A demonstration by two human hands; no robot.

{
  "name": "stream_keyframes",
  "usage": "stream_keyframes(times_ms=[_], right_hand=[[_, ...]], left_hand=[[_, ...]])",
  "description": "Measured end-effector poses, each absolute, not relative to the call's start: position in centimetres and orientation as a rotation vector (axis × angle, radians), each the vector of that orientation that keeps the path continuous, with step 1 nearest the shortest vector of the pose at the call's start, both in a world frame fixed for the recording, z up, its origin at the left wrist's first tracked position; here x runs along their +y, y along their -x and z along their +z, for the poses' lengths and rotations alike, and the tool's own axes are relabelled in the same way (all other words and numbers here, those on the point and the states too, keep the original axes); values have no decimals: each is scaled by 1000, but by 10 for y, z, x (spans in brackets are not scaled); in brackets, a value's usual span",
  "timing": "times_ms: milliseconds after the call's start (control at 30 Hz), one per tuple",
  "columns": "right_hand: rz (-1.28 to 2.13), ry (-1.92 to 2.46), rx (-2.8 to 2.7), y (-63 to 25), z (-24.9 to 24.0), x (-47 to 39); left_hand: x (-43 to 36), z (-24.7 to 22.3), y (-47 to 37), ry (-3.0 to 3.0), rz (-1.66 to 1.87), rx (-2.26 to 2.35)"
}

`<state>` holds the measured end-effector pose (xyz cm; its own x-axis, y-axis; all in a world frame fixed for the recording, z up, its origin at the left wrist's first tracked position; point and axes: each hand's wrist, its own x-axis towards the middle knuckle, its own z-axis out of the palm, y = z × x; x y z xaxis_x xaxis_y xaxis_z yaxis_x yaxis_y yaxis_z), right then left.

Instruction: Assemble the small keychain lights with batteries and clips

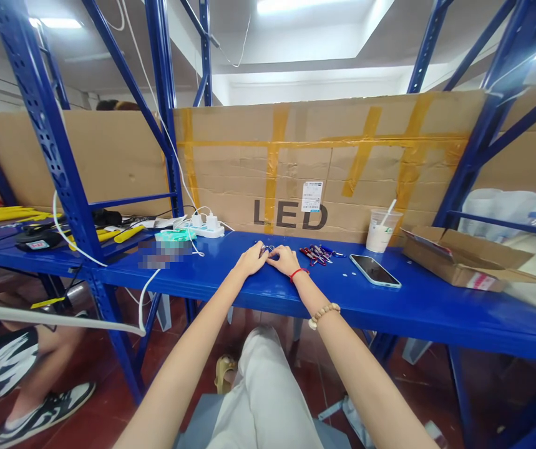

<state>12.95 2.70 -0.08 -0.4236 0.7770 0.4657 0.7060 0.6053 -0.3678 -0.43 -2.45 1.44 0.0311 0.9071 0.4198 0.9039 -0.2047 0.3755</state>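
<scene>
My left hand (pixel 251 259) and my right hand (pixel 284 259) meet over the blue tabletop (pixel 258 290), near its front edge. The fingers of both are bent and pinched together around a small item (pixel 264 251) with dark and whitish parts. Most of it is covered by the fingers, so its kind cannot be made out. To the right of my right hand lies a loose pile of small dark red and blue pieces (pixel 318 254), some with shiny metal-like parts. A phone (pixel 375 270) rests farther right, its dark screen up.
A plastic cup with a straw (pixel 382 231) and an open cardboard box (pixel 464 259) stand at the right. A white power strip (pixel 209 227) and a green-and-white packet (pixel 175 236) are at the left. Cardboard (pixel 230 168) backs the table; a person's leg (pixel 57 355) shows lower left.
</scene>
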Motion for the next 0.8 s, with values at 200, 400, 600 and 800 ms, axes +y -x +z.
stream_keyframes(times_ms=[200, 400, 600, 800], right_hand=[[166, 1052, -2162, -129, 2, 23], [206, 950, -1933, -130, 8, 24], [320, 800, -1835, -126, 6, 30], [360, 710, -1826, -122, 2, 35]], left_hand=[[-26, 16, 5, -2232, 921, 1996], [-27, 17, 6, -2221, 890, 1982], [-22, 15, 8, -2226, 908, 1911], [-14, 10, 13, -2248, 987, 1821]])
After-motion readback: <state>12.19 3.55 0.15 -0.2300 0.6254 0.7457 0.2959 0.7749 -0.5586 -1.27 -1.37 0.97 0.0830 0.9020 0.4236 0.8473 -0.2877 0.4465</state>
